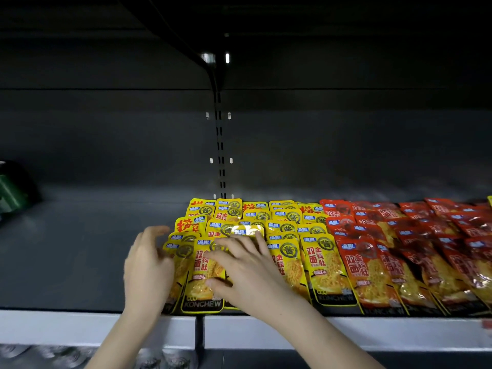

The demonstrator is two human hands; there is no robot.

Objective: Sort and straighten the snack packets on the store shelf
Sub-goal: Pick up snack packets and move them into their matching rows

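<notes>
Yellow snack packets (319, 265) lie in overlapping rows on the dark shelf (80, 249), with red packets (372, 270) in rows to their right. My left hand (147, 267) presses its straight fingers against the left edge of the yellow block. My right hand (245, 270) lies flat on top of the front yellow packets (202, 291), fingers spread, thumb on the front one. Neither hand grips a packet. The packets under my right palm are hidden.
The shelf's white front rail (346, 331) runs along the bottom. A green object (10, 190) sits at the far left edge. The upright post (221, 155) with slots stands behind the yellow rows. Bare shelf floor lies to the left of the packets.
</notes>
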